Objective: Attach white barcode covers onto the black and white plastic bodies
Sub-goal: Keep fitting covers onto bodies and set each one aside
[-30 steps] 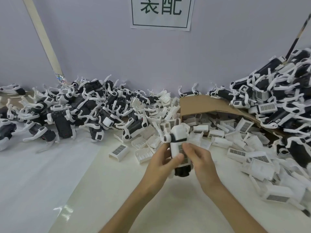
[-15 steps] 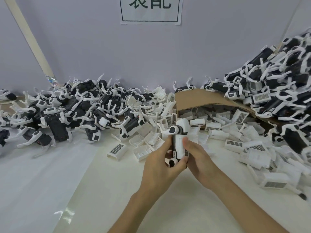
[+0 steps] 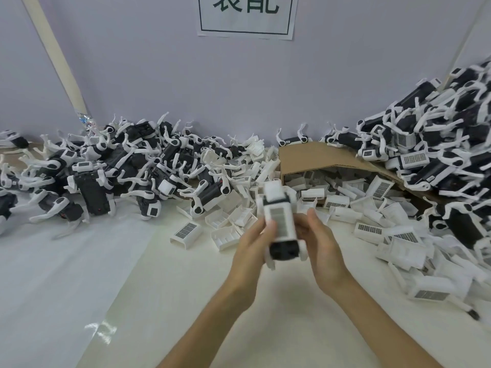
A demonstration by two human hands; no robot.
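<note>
Centre of frame: left hand and right hand both grip one black-and-white body, held above the counter. Left fingers curl round its left side. Right hand wraps the right side, thumb up. The white barcode cover sits on the body's top face, barcode toward the camera. Loose covers spill from a cardboard box at centre right. One pile of bodies lies at left, and a second pile is at far right.
</note>
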